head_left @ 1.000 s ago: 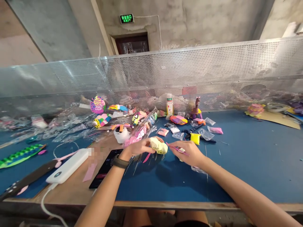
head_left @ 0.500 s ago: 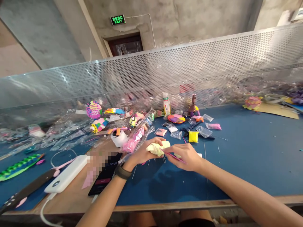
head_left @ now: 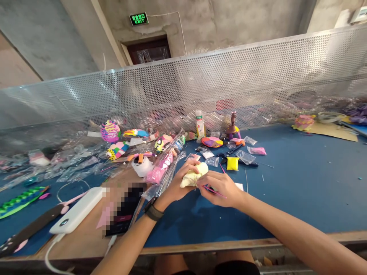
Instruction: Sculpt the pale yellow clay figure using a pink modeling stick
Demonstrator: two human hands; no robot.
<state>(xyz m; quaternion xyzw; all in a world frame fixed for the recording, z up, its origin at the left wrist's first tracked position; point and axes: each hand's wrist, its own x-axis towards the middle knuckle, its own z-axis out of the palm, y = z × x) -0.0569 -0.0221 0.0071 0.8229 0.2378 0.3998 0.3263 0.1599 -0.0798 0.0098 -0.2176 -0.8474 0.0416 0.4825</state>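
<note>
Pale-yellow lump [head_left: 191, 178], soft-looking, clay-like, uneven w/ one rounded end, is held up off the blue tabletop [head_left: 298, 183], L hand [head_left: 178, 186] fingers curled round it. R hand [head_left: 223, 190] fingers pinched close on a thin pink stick [head_left: 212, 190], knuckles up, fingertips right by the lump; can't tell if the stick's tip touches. Forearms [head_left: 286, 219] angle in from both sides; dark band [head_left: 155, 211] on L wrist. Behind: perforated metal panel [head_left: 243, 72], bare concrete wall [head_left: 243, 19], green exit sign [head_left: 138, 19].
</note>
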